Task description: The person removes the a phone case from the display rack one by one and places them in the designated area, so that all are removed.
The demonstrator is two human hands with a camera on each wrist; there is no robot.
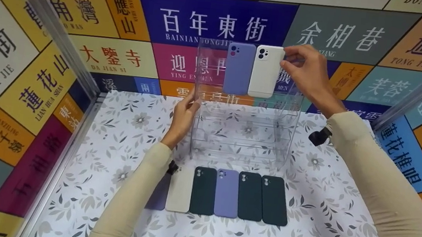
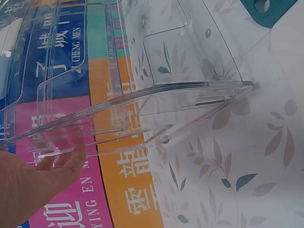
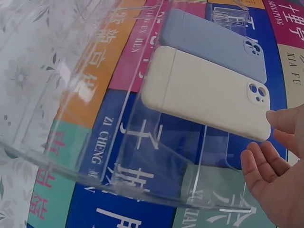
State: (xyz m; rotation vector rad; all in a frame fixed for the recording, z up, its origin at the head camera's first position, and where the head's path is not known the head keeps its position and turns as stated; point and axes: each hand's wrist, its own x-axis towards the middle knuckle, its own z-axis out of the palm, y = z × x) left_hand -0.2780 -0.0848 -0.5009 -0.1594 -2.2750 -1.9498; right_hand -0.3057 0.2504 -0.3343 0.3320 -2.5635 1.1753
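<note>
A clear stepped display rack (image 1: 243, 149) stands at the table's back. My left hand (image 1: 185, 116) grips its left side panel; some fingers show through the clear plastic in the left wrist view. On the rack's top tier, a lavender phone case (image 1: 238, 69) and a white phone case (image 1: 265, 74) stand upright side by side, camera holes at the top. My right hand (image 1: 309, 69) is at the white case's upper right corner. In the right wrist view its fingers (image 3: 280, 119) are loosely bent around that corner, one fingertip touching it, the others apart from the edge.
In front of the rack lies a row of phone cases: dark green (image 1: 203, 191), lavender (image 1: 227, 194), white (image 1: 179, 191) and more dark green ones. My left forearm partly covers the leftmost lavender case (image 1: 157, 197). Printed sign panels (image 1: 221, 21) rise behind the floral tabletop (image 1: 325, 224).
</note>
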